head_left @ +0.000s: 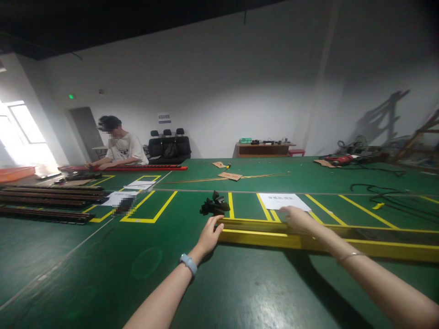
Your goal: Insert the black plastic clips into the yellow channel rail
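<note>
A long yellow channel-shaped rail point(260, 237) lies across the green table and runs out of view at the right. My left hand point(210, 235), with a pale blue watch band at the wrist, has its fingers and thumb closed round the rail's left end. Over the channel farther right is my right hand point(299, 220), its fingers bent and drawn together near the far wall; what they hold, if anything, is hidden. A heap of small black parts point(215, 204) sits just beyond the left hand. Behind the right hand lies a white printed sheet point(283, 202).
Bundled dark rails point(51, 197) lie at the left, beside another white sheet point(118, 198). Across the table a person point(125, 148) leans over a red rail point(154, 167). Cardboard pieces point(229, 176), thin rods point(195, 180) and black cables point(373, 189) lie farther back.
</note>
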The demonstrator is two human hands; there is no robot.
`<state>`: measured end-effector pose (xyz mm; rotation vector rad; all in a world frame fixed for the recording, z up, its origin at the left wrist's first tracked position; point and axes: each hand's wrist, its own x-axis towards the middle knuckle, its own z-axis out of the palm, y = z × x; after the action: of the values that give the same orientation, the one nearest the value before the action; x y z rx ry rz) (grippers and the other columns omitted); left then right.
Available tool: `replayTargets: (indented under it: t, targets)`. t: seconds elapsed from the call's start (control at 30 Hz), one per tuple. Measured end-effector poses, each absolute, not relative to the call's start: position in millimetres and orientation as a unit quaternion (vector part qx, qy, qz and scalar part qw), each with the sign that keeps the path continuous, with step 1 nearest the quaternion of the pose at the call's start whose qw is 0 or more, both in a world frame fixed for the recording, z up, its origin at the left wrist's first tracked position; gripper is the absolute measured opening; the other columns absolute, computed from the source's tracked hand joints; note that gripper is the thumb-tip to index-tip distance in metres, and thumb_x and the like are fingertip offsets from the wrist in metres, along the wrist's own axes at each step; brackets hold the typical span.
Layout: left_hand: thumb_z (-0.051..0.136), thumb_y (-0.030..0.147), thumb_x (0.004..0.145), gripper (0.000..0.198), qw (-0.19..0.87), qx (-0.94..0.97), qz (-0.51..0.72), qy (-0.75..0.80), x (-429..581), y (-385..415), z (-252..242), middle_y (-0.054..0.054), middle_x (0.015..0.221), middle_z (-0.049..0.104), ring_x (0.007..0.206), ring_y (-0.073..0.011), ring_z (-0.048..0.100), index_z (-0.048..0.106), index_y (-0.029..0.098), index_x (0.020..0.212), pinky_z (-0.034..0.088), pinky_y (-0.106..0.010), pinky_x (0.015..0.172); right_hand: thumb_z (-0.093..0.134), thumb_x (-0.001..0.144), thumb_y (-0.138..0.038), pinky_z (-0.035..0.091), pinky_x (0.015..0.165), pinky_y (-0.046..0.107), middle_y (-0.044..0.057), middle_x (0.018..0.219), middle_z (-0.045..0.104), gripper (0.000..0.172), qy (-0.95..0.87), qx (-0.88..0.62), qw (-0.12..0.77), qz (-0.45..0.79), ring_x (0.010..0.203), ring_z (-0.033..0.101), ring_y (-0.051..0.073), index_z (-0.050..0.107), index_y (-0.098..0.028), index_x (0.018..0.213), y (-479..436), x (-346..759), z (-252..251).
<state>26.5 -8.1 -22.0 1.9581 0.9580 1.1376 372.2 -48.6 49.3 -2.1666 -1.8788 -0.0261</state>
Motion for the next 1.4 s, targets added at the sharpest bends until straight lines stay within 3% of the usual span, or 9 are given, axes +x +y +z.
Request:
replayTargets:
  t: [0.17, 0.37, 0.53, 0.73, 0.93, 1.2, 1.4]
  targets:
    - [0.045, 0.042, 0.090, 0.039, 0.334, 0.728, 0.460, 0.384, 26.0, -2.8, -25.8, -0.010, 0.125, 0.057, 0.117, -0.0212, 0.052, 0.057, 0.021, 0.121, 0.038, -0.037, 0.103, 0.045, 0.078, -0.008, 0.043, 0.090, 0.021, 0.005, 0.114, 0.067, 0.041, -0.748, -0.629, 0.188, 0.097, 0.104, 0.061, 0.016, 0.069, -0.019, 0.110, -1.2, 266.2, 44.5]
    - [0.033, 0.047, 0.093, 0.042, 0.353, 0.659, 0.493, 0.445, 23.8, 11.4, -37.5, -0.010, 0.111, 0.063, 0.101, -0.0206, 0.060, 0.058, 0.018, 0.109, 0.049, -0.035, 0.084, 0.050, 0.082, -0.020, 0.044, 0.078, 0.021, 0.005, 0.095, 0.072, 0.025, -0.772, -0.573, 0.225, 0.157, 0.088, 0.064, 0.017, 0.074, -0.019, 0.088, 35.7, 178.5, 38.8]
    - [0.030, 0.048, 0.094, 0.041, 0.354, 0.657, 0.498, 0.442, 23.9, 11.5, -36.9, -0.009, 0.102, 0.063, 0.094, -0.0194, 0.061, 0.058, 0.019, 0.102, 0.050, -0.032, 0.076, 0.053, 0.076, -0.014, 0.045, 0.074, 0.024, 0.008, 0.081, 0.072, 0.021, -0.743, -0.595, 0.251, 0.177, 0.079, 0.064, 0.018, 0.074, -0.015, 0.077, 45.9, 168.1, 28.4]
    - [0.029, 0.047, 0.094, 0.041, 0.329, 0.675, 0.491, 0.441, 24.1, 12.3, -38.9, -0.008, 0.097, 0.063, 0.092, -0.0189, 0.060, 0.060, 0.020, 0.095, 0.048, -0.032, 0.081, 0.056, 0.067, -0.008, 0.045, 0.083, 0.026, 0.005, 0.089, 0.072, 0.025, -0.710, -0.597, 0.320, 0.194, 0.088, 0.064, 0.019, 0.074, -0.018, 0.081, 43.6, 179.2, 21.4]
    - [0.032, 0.047, 0.093, 0.040, 0.332, 0.668, 0.492, 0.450, 24.3, 15.8, -43.0, -0.008, 0.100, 0.064, 0.090, -0.0191, 0.062, 0.062, 0.020, 0.098, 0.047, -0.036, 0.086, 0.051, 0.072, -0.013, 0.046, 0.086, 0.029, 0.004, 0.093, 0.071, 0.028, -0.651, -0.581, 0.438, 0.217, 0.088, 0.064, 0.017, 0.070, -0.020, 0.091, 35.6, 186.3, 29.6]
    - [0.044, 0.043, 0.092, 0.042, 0.340, 0.684, 0.530, 0.369, 23.9, -1.4, -23.0, -0.010, 0.132, 0.056, 0.121, -0.0210, 0.051, 0.052, 0.020, 0.126, 0.038, -0.037, 0.104, 0.055, 0.075, -0.030, 0.050, 0.085, 0.031, 0.006, 0.099, 0.068, 0.021, -0.627, -0.473, 0.551, 0.282, 0.091, 0.064, 0.017, 0.060, -0.018, 0.091, -11.0, 184.8, 20.8]
    - [0.054, 0.043, 0.085, 0.033, 0.338, 0.667, 0.547, 0.376, 19.7, -10.2, -16.4, -0.008, 0.111, 0.065, 0.103, -0.0206, 0.061, 0.056, 0.020, 0.109, 0.047, -0.035, 0.090, 0.056, 0.076, -0.027, 0.052, 0.085, 0.034, 0.004, 0.096, 0.066, 0.017, -0.654, -0.441, 0.550, 0.276, 0.093, 0.062, 0.018, 0.059, -0.021, 0.091, -32.1, 173.1, 8.3]
